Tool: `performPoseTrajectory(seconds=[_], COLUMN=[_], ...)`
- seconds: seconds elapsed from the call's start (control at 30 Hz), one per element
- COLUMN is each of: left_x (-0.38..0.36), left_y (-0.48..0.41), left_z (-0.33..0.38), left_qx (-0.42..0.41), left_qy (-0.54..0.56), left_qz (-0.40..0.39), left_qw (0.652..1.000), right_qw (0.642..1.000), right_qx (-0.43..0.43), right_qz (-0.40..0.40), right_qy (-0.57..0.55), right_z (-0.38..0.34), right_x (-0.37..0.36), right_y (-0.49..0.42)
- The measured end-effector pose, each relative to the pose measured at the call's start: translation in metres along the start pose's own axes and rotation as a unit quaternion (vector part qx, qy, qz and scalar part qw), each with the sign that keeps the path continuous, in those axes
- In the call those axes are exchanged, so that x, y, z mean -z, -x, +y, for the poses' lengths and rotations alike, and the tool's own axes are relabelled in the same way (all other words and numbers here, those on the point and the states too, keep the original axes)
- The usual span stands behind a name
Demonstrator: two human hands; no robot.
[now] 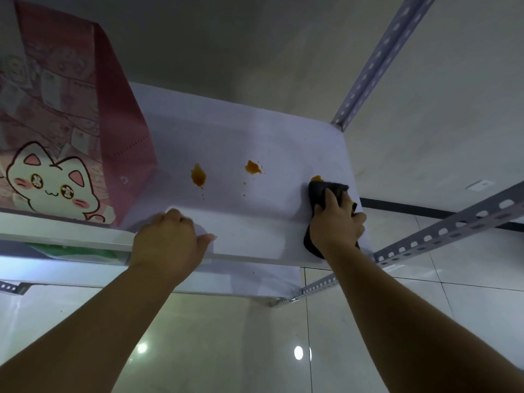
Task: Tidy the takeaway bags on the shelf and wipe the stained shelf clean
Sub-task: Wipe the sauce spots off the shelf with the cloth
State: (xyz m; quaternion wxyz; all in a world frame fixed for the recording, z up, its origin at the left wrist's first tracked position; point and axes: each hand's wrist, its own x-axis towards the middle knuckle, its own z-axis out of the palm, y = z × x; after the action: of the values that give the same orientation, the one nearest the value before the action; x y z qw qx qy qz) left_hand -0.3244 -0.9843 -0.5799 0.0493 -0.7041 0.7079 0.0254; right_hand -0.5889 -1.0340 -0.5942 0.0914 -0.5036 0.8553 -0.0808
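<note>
Clutching a cloth (318, 192) in curled fingers (330, 197), right hand (336, 225) presses the stained shelf (255, 131); left hand (167, 239) grips its edge.

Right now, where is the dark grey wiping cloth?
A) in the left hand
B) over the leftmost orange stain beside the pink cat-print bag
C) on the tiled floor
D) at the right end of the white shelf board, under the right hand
D: the right hand holds the dark grey wiping cloth at the right end of the white shelf board, its far edge at the rightmost orange stain.
</note>
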Motion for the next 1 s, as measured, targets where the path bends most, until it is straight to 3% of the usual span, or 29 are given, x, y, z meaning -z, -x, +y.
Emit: performPoseTrajectory(seconds=[0.13,0.3,0.37,0.5,0.57,0.67,0.87,1.0], left_x=[0.002,0.001,0.001,-0.001,-0.001,-0.003,-0.001,-0.001], left_y=[-0.006,-0.004,-0.004,-0.003,-0.002,-0.003,-0.003,-0.002], left_z=[0.004,0.002,0.001,0.000,0.000,0.000,0.000,-0.007], left_qx=[0.005,0.019,0.025,0.032,0.037,0.038,0.044,0.026], left_qy=[-0.011,0.026,0.035,0.045,0.046,0.032,0.049,0.082], left_qz=[0.001,0.008,0.006,0.006,0.012,0.010,0.004,0.002], left_qw=[1.000,0.999,0.999,0.998,0.998,0.999,0.998,0.996], right_qw=[1.000,0.971,0.977,1.000,1.000,0.997,0.950,0.964], right_qx=[0.026,0.236,0.213,0.016,0.000,0.063,0.307,0.266], right_qz=[-0.008,-0.011,0.011,0.007,-0.009,-0.033,-0.044,-0.024], right_qy=[0.007,0.022,0.013,0.009,0.001,0.010,0.034,0.009], right_z=[-0.022,-0.008,0.011,0.010,-0.005,-0.029,-0.031,-0.015], right_x=[-0.001,-0.004,-0.001,0.007,0.009,0.007,-0.005,-0.007], right_y=[-0.020,-0.003,-0.005,-0.045,-0.062,-0.065,-0.002,0.003])
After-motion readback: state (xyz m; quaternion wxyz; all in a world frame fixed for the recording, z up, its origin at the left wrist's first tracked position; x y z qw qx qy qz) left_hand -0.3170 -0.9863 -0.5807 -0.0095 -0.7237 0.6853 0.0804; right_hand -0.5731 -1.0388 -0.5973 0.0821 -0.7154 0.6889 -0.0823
